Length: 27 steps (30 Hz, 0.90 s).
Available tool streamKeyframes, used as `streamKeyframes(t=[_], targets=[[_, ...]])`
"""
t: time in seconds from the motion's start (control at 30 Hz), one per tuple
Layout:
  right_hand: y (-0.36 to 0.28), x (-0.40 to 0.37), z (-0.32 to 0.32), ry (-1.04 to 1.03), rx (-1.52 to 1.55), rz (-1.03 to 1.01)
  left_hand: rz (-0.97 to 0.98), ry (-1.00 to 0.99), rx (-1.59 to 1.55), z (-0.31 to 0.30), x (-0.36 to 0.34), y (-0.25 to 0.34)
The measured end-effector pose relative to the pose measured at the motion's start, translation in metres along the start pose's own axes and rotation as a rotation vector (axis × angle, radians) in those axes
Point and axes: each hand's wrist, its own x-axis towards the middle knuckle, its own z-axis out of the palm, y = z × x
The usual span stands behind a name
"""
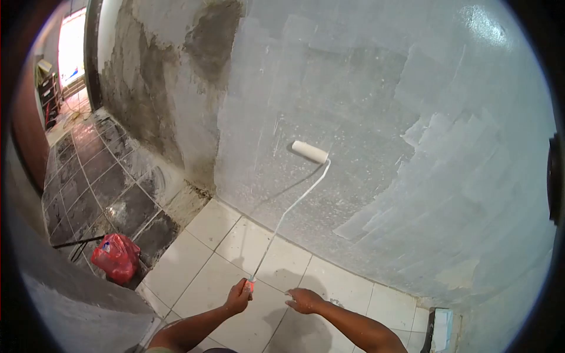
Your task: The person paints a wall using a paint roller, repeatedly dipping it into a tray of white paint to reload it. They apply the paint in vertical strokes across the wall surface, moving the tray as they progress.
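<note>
The left hand (238,296) is closed on the paint roller (310,152) by its handle end, so the long frame reaches up and ahead of it to the wall (353,100); whether the sleeve presses on the plaster is hard to tell. The right hand (303,300), beside it, holds nothing, fingers loosely curled. Left of the hands, a red plastic bag (117,257) sits clear of the roller.

There are 2 bare hands, 1 left hand (238,297) and 1 right hand (305,300); 1 paint roller (310,152); 1 red plastic bag (115,257); 1 bright doorway (72,44); and 1 pale blue object (442,330), too unclear to identify.
</note>
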Motion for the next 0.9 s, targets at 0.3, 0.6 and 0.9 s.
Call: streamKeyframes(t=[0.3, 0.6, 0.9], targets=[[0.038, -0.019, 0.009, 0.164, 0.096, 0.047, 0.068, -0.082, -0.157, 0.006, 0.088, 0.105], [0.006, -0.027, 0.026, 0.086, 0.174, 0.088, 0.123, -0.006, -0.123, 0.039, 0.099, 0.115], [0.019, -0.044, 0.053, 0.165, 0.052, -0.044, -0.02, -0.008, -0.113, 0.033, 0.033, 0.066]])
